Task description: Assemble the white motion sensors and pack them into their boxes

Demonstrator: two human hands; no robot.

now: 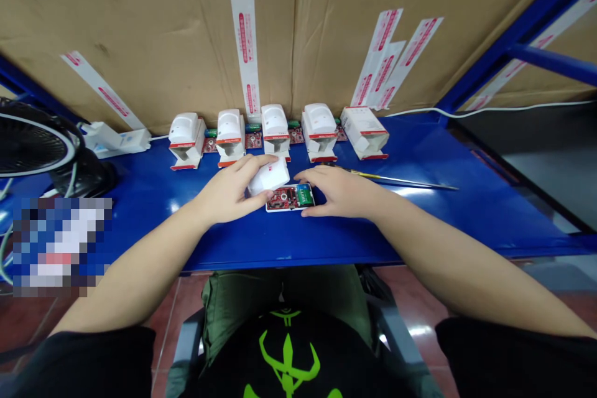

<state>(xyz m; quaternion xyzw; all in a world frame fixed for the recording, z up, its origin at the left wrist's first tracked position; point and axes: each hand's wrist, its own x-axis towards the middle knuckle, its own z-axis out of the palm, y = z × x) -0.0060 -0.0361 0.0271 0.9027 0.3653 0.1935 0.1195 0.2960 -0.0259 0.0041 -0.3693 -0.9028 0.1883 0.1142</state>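
My left hand point(232, 189) is closed around a white plastic cover point(270, 176), tilted over the left end of an opened device. That device base point(290, 198) lies flat on the blue table point(420, 211) and shows a red circuit board and a green battery. My right hand point(339, 191) rests on the table at the base's right end, its fingers curled against it and holding it in place.
Several white sensor units point(275, 127) on small boxes line the back edge, with red boards behind them and one box point(364, 130) on its side. A yellow-handled screwdriver point(396, 180) lies to the right. A black fan point(32, 143) stands at left. Cardboard walls the back.
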